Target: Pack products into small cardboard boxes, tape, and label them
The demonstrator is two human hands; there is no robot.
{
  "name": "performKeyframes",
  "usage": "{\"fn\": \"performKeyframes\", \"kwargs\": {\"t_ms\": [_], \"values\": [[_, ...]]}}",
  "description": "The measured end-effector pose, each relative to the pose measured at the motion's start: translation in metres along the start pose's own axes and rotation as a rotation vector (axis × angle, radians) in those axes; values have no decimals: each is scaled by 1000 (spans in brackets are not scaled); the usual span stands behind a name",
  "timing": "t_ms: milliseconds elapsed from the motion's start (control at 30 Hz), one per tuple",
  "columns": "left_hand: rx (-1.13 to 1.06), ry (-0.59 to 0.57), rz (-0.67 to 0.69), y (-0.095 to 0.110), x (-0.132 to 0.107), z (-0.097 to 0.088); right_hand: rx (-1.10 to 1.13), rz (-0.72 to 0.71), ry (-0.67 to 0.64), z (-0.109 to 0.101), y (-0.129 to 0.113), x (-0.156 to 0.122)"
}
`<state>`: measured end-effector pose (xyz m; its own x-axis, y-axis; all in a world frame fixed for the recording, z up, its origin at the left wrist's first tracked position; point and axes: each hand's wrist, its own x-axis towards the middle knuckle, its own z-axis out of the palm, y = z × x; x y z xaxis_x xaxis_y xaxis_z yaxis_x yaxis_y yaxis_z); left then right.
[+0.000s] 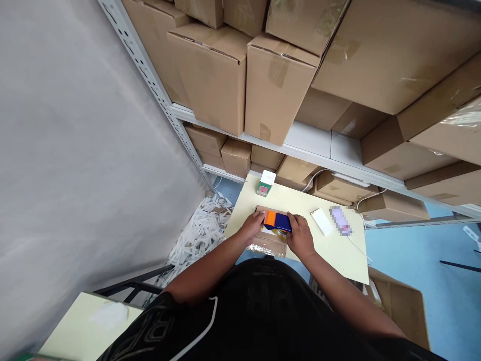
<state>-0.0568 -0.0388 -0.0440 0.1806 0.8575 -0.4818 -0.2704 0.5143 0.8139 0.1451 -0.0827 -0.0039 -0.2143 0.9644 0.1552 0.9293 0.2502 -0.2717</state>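
Between my two hands is a small flat orange and dark blue box, held over an open cardboard carton on the pale yellow table. My left hand grips its orange end. At the dark blue end, my right hand has its fingers closed on the edge. Something yellow and white shows just below the box, partly covered by it. Clear tape or film shines along the carton's near edge.
A green and white box stands at the table's far left. On the right lie a white box and a blurred purple phone-like item with a cable. Shelves of cardboard boxes rise ahead. White paper strips cover the floor left.
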Motion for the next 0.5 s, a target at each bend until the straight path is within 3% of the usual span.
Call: {"fn": "performKeyframes", "kwargs": {"t_ms": [100, 300, 500], "values": [[38, 36, 18, 0, 0, -1, -32, 2, -5, -2, -2, 1], [227, -2, 140, 2, -3, -3, -64, 47, -34, -3, -8, 0], [96, 19, 64, 0, 1, -3, 74, 68, 8, 0, -9, 2]]}}
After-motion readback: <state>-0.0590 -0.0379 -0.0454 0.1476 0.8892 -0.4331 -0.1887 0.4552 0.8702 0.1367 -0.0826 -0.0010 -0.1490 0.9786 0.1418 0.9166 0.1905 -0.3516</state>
